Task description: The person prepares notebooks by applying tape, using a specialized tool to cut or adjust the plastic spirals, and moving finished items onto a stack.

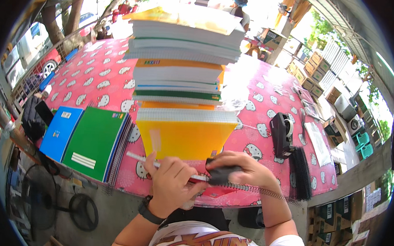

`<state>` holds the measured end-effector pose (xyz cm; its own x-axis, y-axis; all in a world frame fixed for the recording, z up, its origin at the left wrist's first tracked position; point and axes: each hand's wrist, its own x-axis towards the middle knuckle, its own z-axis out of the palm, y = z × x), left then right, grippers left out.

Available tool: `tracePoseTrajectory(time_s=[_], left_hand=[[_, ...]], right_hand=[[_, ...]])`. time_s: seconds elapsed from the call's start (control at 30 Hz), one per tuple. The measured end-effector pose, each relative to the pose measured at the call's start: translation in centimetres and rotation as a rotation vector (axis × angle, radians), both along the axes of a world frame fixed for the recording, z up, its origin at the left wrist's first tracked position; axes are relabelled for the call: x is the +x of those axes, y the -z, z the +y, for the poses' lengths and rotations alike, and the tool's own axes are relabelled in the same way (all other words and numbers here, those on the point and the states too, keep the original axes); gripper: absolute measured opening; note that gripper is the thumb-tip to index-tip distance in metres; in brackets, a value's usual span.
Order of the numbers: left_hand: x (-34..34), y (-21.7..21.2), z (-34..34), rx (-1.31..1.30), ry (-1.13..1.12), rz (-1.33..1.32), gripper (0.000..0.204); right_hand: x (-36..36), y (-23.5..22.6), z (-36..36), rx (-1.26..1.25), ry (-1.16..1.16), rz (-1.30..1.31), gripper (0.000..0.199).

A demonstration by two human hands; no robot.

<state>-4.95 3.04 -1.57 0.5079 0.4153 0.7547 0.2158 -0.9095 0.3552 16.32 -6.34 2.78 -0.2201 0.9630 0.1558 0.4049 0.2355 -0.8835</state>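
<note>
At the table's near edge my left hand (172, 179) is closed around a notebook (199, 178), which shows mostly as a thin pale edge with some red. My right hand (243, 169) grips a dark, rounded block or pad (223, 174) whose exact kind I cannot make out. That dark piece sits against the notebook's right end. From there a thin black spiral binding coil (264, 192) runs right, below my right wrist. Just beyond my hands stands a tall stack of notebooks, with a yellow-covered notebook (187, 138) at its near side.
Green (97, 140) and blue notebooks (61, 132) lie in piles at left. On the right are a black tape dispenser (282, 135), a bundle of black coils (301, 173) and a clear plastic packet (318, 143). A pink patterned cloth (104, 86) covers the table.
</note>
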Motion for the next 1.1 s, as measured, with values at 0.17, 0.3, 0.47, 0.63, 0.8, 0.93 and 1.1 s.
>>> tracePoseTrajectory(time_s=[0.17,0.3,0.47,0.63,0.8,0.93,1.1], left_hand=[[-1.8,-1.6,0.8,-0.075,-0.05,0.012,0.034],[-2.1,-1.4,1.1,-0.032,-0.055,0.066,0.034],[-2.5,-0.9,1.2,-0.046,-0.011,0.094,0.036],[-2.9,-1.1,1.1,-0.019,-0.035,0.076,0.048],[-3.1,-0.8,1.1,-0.132,-0.008,0.078,0.065],[-2.8,-0.5,1.4,-0.099,-0.002,0.045,0.068],[-4.2,-0.8,2.6,-0.053,-0.079,0.126,0.07]], right_hand=[[-0.6,-1.5,-0.1,0.14,-0.169,0.359,0.061],[0.2,0.6,2.2,-0.042,0.216,-0.5,0.059],[-1.6,0.6,1.7,0.064,-0.141,0.055,0.056],[-0.7,0.0,2.1,0.236,-0.085,0.11,0.057],[-0.6,0.6,3.4,-0.042,0.13,-0.369,0.078],[-2.5,0.3,2.7,0.211,-0.173,0.049,0.06],[-1.4,0.3,3.5,0.059,0.059,-0.118,0.066]])
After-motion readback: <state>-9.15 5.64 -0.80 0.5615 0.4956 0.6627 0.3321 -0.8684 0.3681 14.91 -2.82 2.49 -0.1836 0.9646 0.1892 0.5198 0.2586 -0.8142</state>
